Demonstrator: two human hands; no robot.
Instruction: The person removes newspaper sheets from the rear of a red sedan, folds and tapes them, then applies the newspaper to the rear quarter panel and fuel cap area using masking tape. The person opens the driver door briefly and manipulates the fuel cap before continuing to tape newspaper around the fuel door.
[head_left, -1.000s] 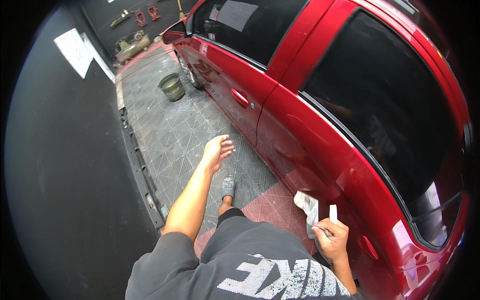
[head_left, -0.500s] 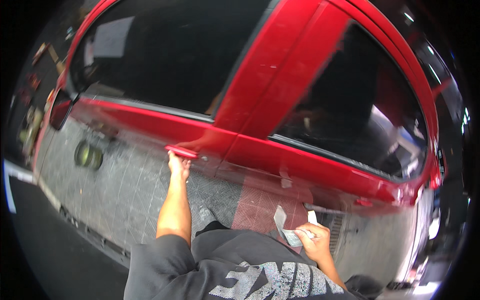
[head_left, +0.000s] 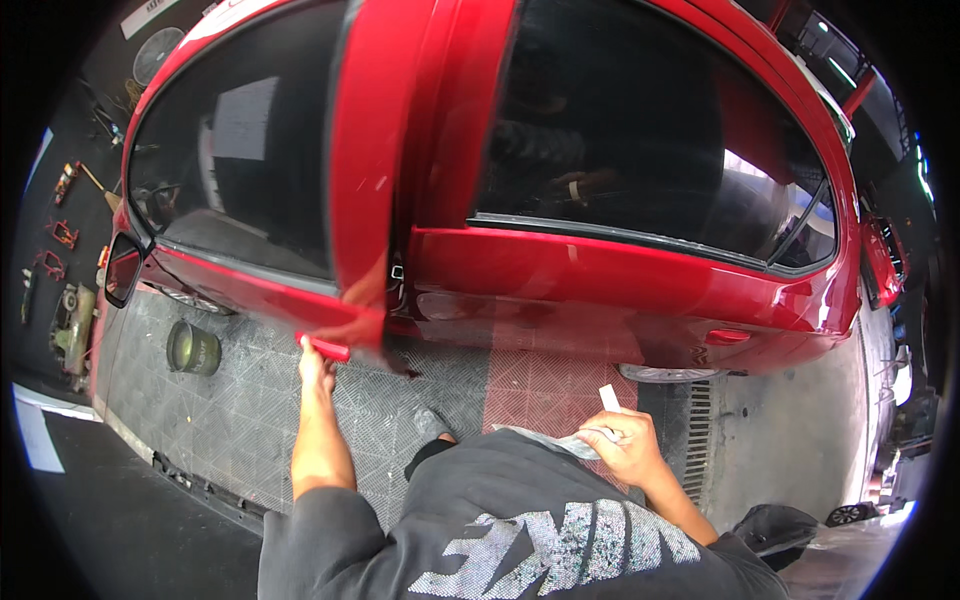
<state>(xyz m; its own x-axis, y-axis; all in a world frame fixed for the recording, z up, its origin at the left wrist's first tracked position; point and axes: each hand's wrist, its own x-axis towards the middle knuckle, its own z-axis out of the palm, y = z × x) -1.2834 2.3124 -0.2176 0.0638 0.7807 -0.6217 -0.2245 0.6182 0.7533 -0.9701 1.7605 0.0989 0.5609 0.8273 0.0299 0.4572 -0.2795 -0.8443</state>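
Observation:
My left hand (head_left: pixel 314 366) is closed round the red door handle (head_left: pixel 326 348) of a red car's front door (head_left: pixel 362 190). That door stands a little ajar, with a dark gap along its rear edge. Beside it, the rear door (head_left: pixel 560 262) is shut. My right hand (head_left: pixel 632 450) is closed in front of my shirt. It grips a thin, pale, bent sheet (head_left: pixel 545 440), and a flat white strip (head_left: pixel 609 398) sticks up above the fingers. Whether sheet and strip are one piece I cannot tell.
A dark green bucket (head_left: pixel 193 348) stands on the tiled floor (head_left: pixel 260 430) near the front wheel. The side mirror (head_left: pixel 123 270) juts out at the left. A floor grate (head_left: pixel 698 425) runs at the right. Another red car (head_left: pixel 882 255) is at the far right.
The front door has swung outward from closed to ajar as my left hand drew its handle toward me and leftward. The sheet in my right hand now lies flatter, against my shirt.

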